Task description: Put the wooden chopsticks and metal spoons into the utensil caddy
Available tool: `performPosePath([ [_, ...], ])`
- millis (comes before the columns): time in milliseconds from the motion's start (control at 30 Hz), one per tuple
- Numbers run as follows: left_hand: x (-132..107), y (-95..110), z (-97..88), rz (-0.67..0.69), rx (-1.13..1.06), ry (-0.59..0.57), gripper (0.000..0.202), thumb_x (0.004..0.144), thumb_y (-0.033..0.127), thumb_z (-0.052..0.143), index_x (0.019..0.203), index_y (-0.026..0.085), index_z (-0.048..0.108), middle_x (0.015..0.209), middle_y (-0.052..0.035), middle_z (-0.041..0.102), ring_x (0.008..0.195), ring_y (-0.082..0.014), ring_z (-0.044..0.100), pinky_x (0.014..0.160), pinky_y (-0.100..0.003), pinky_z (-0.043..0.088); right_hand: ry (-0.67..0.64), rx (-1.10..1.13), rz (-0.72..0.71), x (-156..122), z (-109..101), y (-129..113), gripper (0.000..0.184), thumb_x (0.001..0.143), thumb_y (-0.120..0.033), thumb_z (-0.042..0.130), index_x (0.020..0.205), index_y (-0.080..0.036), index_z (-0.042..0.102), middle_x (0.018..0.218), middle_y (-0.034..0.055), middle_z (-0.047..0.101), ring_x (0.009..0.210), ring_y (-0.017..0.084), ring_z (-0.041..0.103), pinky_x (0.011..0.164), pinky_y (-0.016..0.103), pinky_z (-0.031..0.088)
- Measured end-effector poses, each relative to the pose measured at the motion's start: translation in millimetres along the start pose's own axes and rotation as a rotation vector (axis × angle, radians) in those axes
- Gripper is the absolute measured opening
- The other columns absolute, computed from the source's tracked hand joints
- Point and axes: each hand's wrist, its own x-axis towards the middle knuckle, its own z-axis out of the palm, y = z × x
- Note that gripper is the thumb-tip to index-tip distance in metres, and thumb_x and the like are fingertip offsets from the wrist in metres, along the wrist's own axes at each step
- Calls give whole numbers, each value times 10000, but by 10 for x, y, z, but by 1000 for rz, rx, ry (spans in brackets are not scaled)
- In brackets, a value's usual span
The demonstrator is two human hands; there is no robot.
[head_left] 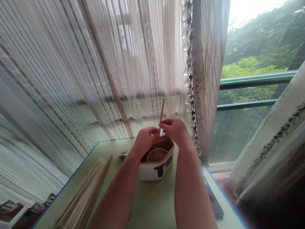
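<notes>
Both my hands meet above a white box (152, 170) with dark brown patches, which stands on a pale green table (152, 203). My left hand (144, 140) and my right hand (175, 128) are both closed in a pinch on a thin wooden stick (162, 109) that points straight up. Inside the box lies a round brown piece (156, 155). A bundle of long thin sticks (83, 195) rests on the table to the left of my left forearm.
Striped sheer curtains (95, 73) hang right behind the table, with a beaded trim (189, 73) at their edge. A window with green rails (254, 79) and trees outside is at the right. A dark flat object (214, 203) lies at the table's right edge.
</notes>
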Motion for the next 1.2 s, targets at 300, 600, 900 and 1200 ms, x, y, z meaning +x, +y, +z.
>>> performPosePath([
  [300, -55, 49, 35, 9, 200, -116, 229, 799, 306, 527, 928, 205, 686, 880, -23, 693, 826, -170, 614, 768, -271, 461, -132, -164, 347, -80, -213, -109, 190, 680, -299, 624, 778, -145, 678, 580, 28, 640, 491, 121, 592, 417, 187, 397],
  [600, -103, 76, 12, 14, 297, -64, 200, 774, 242, 536, 891, 195, 691, 906, -40, 658, 859, -163, 591, 817, -282, 454, 44, -371, 409, -66, -383, -24, 370, 683, -501, 595, 791, -149, 635, 634, 44, 635, 543, 139, 563, 470, 227, 367],
  [900, -156, 75, -256, -75, 134, -265, 203, 758, 274, 524, 844, 167, 674, 867, -34, 664, 831, -165, 598, 766, -263, 458, -570, -196, 540, -114, -305, 163, 254, 562, -311, 760, 724, -142, 661, 654, 56, 666, 594, 149, 615, 530, 215, 478],
  [1200, -238, 223, -510, -54, 292, -364, 177, 753, 255, 511, 771, 184, 672, 750, -1, 661, 728, -144, 587, 672, -229, 430, -673, -81, 594, -150, -163, 154, 127, 570, -184, 740, 673, -163, 669, 677, 52, 684, 611, 166, 644, 561, 239, 538],
])
